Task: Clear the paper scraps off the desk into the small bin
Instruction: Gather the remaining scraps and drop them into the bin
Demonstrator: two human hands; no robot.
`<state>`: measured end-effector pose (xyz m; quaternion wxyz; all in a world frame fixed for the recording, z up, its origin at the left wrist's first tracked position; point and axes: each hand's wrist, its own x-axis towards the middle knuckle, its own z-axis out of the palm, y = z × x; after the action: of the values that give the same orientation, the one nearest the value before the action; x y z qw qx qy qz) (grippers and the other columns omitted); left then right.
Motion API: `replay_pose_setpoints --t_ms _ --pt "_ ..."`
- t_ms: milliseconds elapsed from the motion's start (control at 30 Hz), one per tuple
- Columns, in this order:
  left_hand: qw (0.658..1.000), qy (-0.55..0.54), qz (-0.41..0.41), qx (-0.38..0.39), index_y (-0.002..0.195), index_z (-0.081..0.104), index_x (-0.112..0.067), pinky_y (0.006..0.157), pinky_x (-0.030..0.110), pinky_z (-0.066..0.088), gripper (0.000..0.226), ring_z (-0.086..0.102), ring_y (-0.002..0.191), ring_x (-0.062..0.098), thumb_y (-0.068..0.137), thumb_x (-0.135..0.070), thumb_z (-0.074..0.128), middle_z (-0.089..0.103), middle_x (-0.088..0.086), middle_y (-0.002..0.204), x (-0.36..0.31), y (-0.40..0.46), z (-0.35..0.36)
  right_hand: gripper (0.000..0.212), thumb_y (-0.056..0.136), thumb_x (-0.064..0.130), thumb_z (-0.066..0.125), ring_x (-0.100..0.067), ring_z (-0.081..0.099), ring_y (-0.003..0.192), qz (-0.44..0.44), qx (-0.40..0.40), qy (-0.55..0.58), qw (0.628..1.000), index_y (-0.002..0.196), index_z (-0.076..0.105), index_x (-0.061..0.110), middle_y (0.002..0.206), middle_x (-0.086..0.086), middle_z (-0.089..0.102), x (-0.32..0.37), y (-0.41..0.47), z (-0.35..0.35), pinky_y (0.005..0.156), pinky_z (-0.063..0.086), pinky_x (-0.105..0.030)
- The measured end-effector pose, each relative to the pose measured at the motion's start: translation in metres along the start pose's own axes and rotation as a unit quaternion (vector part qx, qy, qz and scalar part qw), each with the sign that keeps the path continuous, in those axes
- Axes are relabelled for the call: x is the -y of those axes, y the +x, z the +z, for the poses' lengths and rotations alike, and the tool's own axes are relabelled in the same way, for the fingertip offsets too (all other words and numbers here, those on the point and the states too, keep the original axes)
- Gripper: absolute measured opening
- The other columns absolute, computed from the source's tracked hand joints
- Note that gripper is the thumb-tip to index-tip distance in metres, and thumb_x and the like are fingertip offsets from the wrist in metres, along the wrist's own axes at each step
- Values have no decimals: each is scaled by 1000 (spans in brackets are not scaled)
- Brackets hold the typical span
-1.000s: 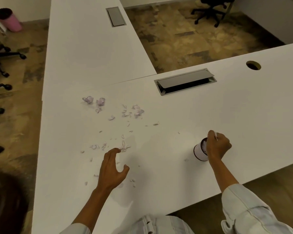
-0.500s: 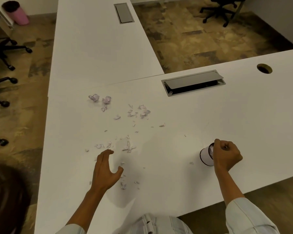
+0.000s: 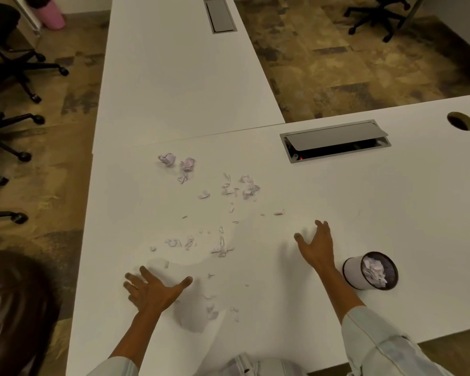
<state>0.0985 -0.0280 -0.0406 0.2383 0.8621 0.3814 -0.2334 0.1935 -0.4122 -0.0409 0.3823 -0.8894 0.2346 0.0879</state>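
Paper scraps [image 3: 223, 246] lie scattered over the white table [image 3: 337, 207], none of them in either grip. The left hand [image 3: 154, 290] is spread wide and empty, palm down on the table, with small scraps just beside its thumb at 3 to 4 o'clock and more at 1 o'clock. The right hand [image 3: 316, 246] is likewise wide and empty, fingers fanned, low over bare tabletop. Just beside its wrist, at 4 o'clock, the small bin [image 3: 356, 271] lies tipped on its side with crumpled paper showing in its mouth. Farther out, at 11 o'clock from the left hand, two crumpled balls [image 3: 177, 161] sit together near the table's seam, well apart from the bin. A cable hatch [image 3: 334, 139] stands ajar at 12 o'clock from the right hand.
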Motion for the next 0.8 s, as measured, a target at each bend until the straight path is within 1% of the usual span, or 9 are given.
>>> replay_pose_setpoints --t_ms 100,200,300,400,533,600,667,733,800 --pt "999 -45 -2 22 147 -15 -8 117 57 1 153 -19 144 39 40 -81 68 -22 25 155 3 8 4 87 94 49 53 -33 -5 151 46 45 -118 991 152 11 1 162 -22 -1 -7 12 23 120 9 -55" --pt "999 -44 12 26 145 -20 -11 116 61 5 158 -17 144 38 31 -90 57 -21 24 155 -7 8 16 84 97 54 40 -34 -6 150 6 21 -150 989 152 8 0 162 -24 -2 2 12 54 120 5 -58" --pt "998 -9 53 38 144 -23 -15 114 64 3 159 -21 144 36 26 -100 42 -24 22 154 -24 11 27 83 97 57 30 -30 -8 151 -46 26 -170 984 153 3 1 163 -20 -3 23 10 90 122 0 -54" --pt "993 6 109 41 144 -21 -15 114 64 0 153 -25 144 31 33 -101 38 -26 18 155 -44 24 29 85 96 62 25 -21 -15 150 -137 73 -195 968 154 -3 6 163 -11 -9 44 12 119 122 -6 -47" --pt "983 -66 169 -34 147 -7 -15 115 61 0 143 -15 146 29 41 -96 44 -14 16 158 -67 62 7 77 97 60 28 -2 -13 148 -297 107 -119 941 155 -3 21 164 6 -11 71 31 130 124 4 -42" --pt "977 -96 172 -86 147 -1 -14 116 63 2 138 -10 147 31 44 -92 50 -4 19 158 -77 95 -15 77 97 58 34 -8 -2 151 -300 58 -93 948 156 6 17 165 2 0 79 50 125 124 8 -45" --pt "971 -101 179 -122 146 1 -16 116 62 4 135 -8 146 31 45 -90 52 -2 19 157 -88 132 -39 84 93 62 37 -14 0 152 -253 28 -89 963 155 10 13 165 -3 4 86 69 120 124 7 -47" --pt "966 -86 202 -140 146 -1 -21 116 61 3 134 -10 146 33 44 -91 52 -4 17 157 -104 169 -59 94 88 68 40 -16 -2 152 -228 50 -112 966 155 7 12 165 -6 0 93 86 121 124 4 -47" --pt "958 -51 240 -149 146 -1 -27 115 60 4 133 -10 145 37 43 -91 53 -5 17 157 -125 202 -76 99 85 73 38 -15 -6 152 -247 80 -147 955 156 2 13 165 -5 -4 100 97 127 124 1 -47"
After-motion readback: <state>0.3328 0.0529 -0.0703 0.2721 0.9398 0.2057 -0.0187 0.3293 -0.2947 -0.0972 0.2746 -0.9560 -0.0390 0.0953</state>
